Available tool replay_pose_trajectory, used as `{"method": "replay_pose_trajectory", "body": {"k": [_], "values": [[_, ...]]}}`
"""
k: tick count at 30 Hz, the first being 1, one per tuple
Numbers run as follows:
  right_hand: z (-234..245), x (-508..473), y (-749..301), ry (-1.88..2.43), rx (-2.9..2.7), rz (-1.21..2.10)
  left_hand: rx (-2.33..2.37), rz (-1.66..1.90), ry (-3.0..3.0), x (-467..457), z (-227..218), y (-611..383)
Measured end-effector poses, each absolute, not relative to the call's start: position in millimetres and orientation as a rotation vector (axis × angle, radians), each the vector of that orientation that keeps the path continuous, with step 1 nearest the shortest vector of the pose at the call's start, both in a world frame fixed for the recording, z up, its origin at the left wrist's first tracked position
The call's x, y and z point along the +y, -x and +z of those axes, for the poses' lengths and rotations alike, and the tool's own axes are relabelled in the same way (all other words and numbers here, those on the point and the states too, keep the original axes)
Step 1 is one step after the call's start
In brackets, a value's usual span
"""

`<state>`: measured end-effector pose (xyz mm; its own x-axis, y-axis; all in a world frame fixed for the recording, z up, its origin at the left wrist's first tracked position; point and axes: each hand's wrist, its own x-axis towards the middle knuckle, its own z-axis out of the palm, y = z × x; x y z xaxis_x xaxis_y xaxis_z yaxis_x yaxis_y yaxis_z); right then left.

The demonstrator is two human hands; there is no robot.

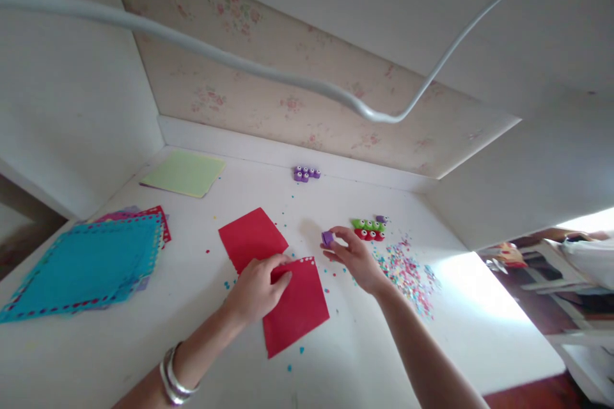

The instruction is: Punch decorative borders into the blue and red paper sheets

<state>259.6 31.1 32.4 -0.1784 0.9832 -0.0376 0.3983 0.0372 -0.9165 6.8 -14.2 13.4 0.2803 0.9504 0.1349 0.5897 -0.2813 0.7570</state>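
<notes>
My left hand [256, 289] is closed on the top edge of a red paper sheet [297, 310] that lies on the white table [144, 345]; small holes run along that edge. A second red sheet [249, 236] lies just behind it. My right hand [352, 259] hovers to the right and pinches a small purple paper punch [327, 238] between its fingertips. Silver bangles [175, 377] circle my left wrist.
A row of green and red punches [368, 229] and a pile of coloured paper confetti [407, 271] lie right of my right hand. Purple punches [306, 173] sit by the back wall. A stack of blue and red punched sheets [91, 262] and a pale green sheet [185, 172] lie left.
</notes>
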Motion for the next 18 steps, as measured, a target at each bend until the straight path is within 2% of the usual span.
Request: {"method": "replay_pose_trajectory", "body": {"k": [2, 6, 13, 18], "values": [[27.1, 4.1, -257.1, 1.254, -1.361, 1.326, 1.361, 0.8, -1.924, -14.0, 15.5, -6.2], [11.6, -19.7, -253.6, 1.203, -1.193, 1.4, 1.364, 0.779, -1.939, -14.0, 18.2, -6.1], [0.5, -17.1, -251.8, 1.231, -1.4, 1.228, 1.278, 0.649, -2.292, -7.5, 21.8, 1.8], [-2.5, -19.9, -251.0, 1.264, -1.538, 1.163, 1.275, 0.676, -2.305, -7.7, 24.6, 2.8]]}}
